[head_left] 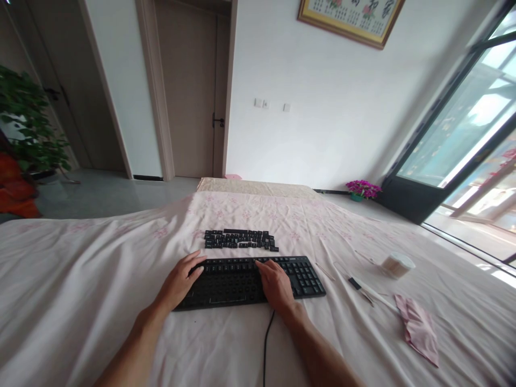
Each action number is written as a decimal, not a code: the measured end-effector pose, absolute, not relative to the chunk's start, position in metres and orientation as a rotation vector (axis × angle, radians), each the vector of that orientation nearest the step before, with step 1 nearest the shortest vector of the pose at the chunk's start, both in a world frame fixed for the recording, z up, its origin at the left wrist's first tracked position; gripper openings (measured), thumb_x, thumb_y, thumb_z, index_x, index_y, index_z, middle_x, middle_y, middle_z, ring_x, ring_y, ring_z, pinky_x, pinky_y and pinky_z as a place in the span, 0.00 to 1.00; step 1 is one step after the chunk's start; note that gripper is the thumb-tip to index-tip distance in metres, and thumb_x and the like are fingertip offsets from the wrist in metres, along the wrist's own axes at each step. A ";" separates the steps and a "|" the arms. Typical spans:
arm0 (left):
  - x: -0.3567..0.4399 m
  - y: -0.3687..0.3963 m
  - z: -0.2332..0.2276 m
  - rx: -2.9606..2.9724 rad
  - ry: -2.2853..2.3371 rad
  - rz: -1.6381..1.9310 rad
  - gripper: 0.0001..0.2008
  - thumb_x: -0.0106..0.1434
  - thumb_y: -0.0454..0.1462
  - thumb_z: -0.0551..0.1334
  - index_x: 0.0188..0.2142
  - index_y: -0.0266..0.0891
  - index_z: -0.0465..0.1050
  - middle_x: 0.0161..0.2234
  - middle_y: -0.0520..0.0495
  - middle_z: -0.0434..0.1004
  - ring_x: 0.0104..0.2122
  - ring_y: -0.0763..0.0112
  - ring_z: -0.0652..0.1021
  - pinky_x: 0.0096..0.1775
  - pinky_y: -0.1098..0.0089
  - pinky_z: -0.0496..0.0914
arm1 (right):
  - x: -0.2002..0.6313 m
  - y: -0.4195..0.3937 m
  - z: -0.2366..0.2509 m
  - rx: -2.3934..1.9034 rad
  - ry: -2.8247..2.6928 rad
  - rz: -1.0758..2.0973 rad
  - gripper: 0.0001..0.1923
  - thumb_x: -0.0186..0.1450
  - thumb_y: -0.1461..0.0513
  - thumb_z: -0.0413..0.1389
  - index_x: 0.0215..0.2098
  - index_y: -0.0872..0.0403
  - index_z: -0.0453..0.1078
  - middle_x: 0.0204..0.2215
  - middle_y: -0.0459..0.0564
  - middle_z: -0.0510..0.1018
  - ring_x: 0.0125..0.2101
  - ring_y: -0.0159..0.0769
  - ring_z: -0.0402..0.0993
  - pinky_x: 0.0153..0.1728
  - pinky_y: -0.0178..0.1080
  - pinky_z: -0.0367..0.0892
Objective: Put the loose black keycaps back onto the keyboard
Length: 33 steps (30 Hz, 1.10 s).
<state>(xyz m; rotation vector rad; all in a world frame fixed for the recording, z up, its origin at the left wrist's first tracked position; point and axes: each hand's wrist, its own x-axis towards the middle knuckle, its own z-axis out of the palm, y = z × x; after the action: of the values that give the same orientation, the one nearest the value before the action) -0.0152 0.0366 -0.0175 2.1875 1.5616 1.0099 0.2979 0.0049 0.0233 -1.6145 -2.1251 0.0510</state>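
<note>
You face a white wall [322, 107] with a gold-framed picture [350, 19] hung high and small switches [262, 103] lower down. To your left a beige door [189, 91] with a dark handle stands in a pale frame, and a second door [60, 91] sits further left. A leafy green plant [28, 123] grows in that corner, with something red [14, 188] below it. The floor [100, 193] is grey and glossy. On your right, a big dark-framed window [463, 123] lets in bright daylight, and a pot of purple flowers [363, 189] stands by its base. A pale pink flowered cloth [100, 279] covers the wide surface before you.
</note>
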 end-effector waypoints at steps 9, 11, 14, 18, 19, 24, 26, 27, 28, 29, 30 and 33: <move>-0.017 0.039 -0.019 1.970 1.579 1.138 0.22 0.68 0.43 0.48 0.56 0.42 0.70 0.56 0.45 0.72 0.56 0.66 0.71 0.59 0.61 0.63 | 0.330 0.068 0.051 -1.880 -1.989 -0.037 0.15 0.68 0.59 0.50 0.48 0.42 0.75 0.42 0.45 0.77 0.45 0.34 0.71 0.40 0.32 0.62; -0.018 0.039 -0.019 1.931 1.611 1.131 0.22 0.68 0.42 0.47 0.56 0.42 0.70 0.56 0.46 0.73 0.55 0.66 0.72 0.58 0.61 0.64 | 0.334 0.083 0.051 -1.938 -2.052 -0.037 0.13 0.67 0.59 0.53 0.45 0.43 0.77 0.42 0.46 0.78 0.45 0.35 0.71 0.40 0.32 0.61; -0.019 0.039 -0.018 1.912 1.627 1.132 0.21 0.66 0.40 0.48 0.54 0.44 0.71 0.54 0.49 0.75 0.55 0.67 0.73 0.57 0.63 0.65 | 0.336 0.099 0.046 -2.008 -2.117 -0.049 0.11 0.65 0.59 0.56 0.44 0.43 0.77 0.42 0.46 0.78 0.45 0.36 0.71 0.40 0.33 0.60; -0.018 0.039 -0.016 1.893 1.630 1.145 0.20 0.65 0.37 0.49 0.50 0.44 0.75 0.52 0.51 0.76 0.54 0.68 0.73 0.57 0.64 0.65 | 0.335 0.108 0.039 -2.008 -2.183 -0.068 0.11 0.64 0.59 0.57 0.43 0.43 0.77 0.42 0.46 0.78 0.43 0.36 0.72 0.40 0.34 0.60; -0.018 0.039 -0.016 1.889 1.635 1.148 0.20 0.64 0.37 0.49 0.49 0.44 0.75 0.52 0.51 0.77 0.54 0.68 0.74 0.57 0.65 0.65 | 0.335 0.109 0.038 -2.007 -2.198 -0.075 0.11 0.64 0.59 0.57 0.43 0.42 0.77 0.42 0.46 0.78 0.43 0.36 0.72 0.40 0.34 0.60; -0.017 0.040 -0.015 1.897 1.627 1.166 0.20 0.64 0.37 0.49 0.49 0.44 0.76 0.50 0.51 0.78 0.52 0.68 0.75 0.56 0.64 0.66 | 0.331 0.108 0.042 -2.006 -2.285 -0.159 0.10 0.64 0.60 0.56 0.41 0.45 0.78 0.43 0.47 0.78 0.44 0.36 0.71 0.41 0.35 0.59; -0.017 0.040 -0.015 1.901 1.623 1.168 0.20 0.64 0.37 0.49 0.49 0.44 0.76 0.50 0.51 0.78 0.52 0.67 0.75 0.56 0.64 0.66 | 0.330 0.107 0.045 -1.985 -2.322 -0.189 0.09 0.65 0.59 0.55 0.39 0.46 0.78 0.41 0.47 0.79 0.44 0.37 0.71 0.41 0.35 0.59; -0.017 0.040 -0.015 1.902 1.621 1.169 0.20 0.64 0.38 0.49 0.49 0.44 0.76 0.50 0.50 0.78 0.52 0.67 0.75 0.56 0.64 0.66 | 0.330 0.106 0.046 -1.974 -2.335 -0.198 0.09 0.66 0.59 0.55 0.37 0.47 0.78 0.40 0.48 0.79 0.44 0.37 0.71 0.41 0.36 0.58; -0.017 0.041 -0.015 1.902 1.617 1.171 0.20 0.64 0.38 0.49 0.49 0.43 0.76 0.50 0.50 0.78 0.52 0.67 0.75 0.56 0.64 0.66 | 0.329 0.106 0.046 -1.967 -2.343 -0.203 0.10 0.66 0.59 0.54 0.36 0.48 0.78 0.40 0.49 0.79 0.44 0.37 0.71 0.42 0.36 0.58; -0.017 0.041 -0.015 1.901 1.613 1.174 0.20 0.64 0.38 0.49 0.49 0.43 0.76 0.50 0.50 0.78 0.52 0.67 0.75 0.56 0.64 0.66 | 0.329 0.105 0.047 -1.963 -2.345 -0.206 0.11 0.66 0.59 0.53 0.35 0.48 0.78 0.39 0.49 0.79 0.44 0.37 0.71 0.42 0.36 0.58; -0.017 0.041 -0.015 1.900 1.610 1.178 0.20 0.64 0.38 0.49 0.49 0.43 0.76 0.50 0.50 0.78 0.52 0.67 0.75 0.56 0.63 0.66 | 0.329 0.105 0.047 -1.963 -2.346 -0.209 0.11 0.67 0.60 0.53 0.35 0.48 0.78 0.39 0.49 0.79 0.44 0.38 0.70 0.42 0.36 0.58; -0.017 0.041 -0.014 1.902 1.606 1.178 0.20 0.64 0.38 0.49 0.49 0.43 0.76 0.49 0.50 0.78 0.51 0.67 0.75 0.56 0.63 0.66 | 0.328 0.106 0.047 -1.971 -2.346 -0.203 0.08 0.65 0.60 0.55 0.37 0.48 0.78 0.40 0.49 0.79 0.44 0.37 0.70 0.43 0.36 0.57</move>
<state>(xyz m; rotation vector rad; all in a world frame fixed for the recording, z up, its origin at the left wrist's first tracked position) -0.0167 0.0407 -0.0144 1.9018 1.6059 1.1781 0.3283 0.1060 0.0470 -1.9715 -2.3462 -0.2025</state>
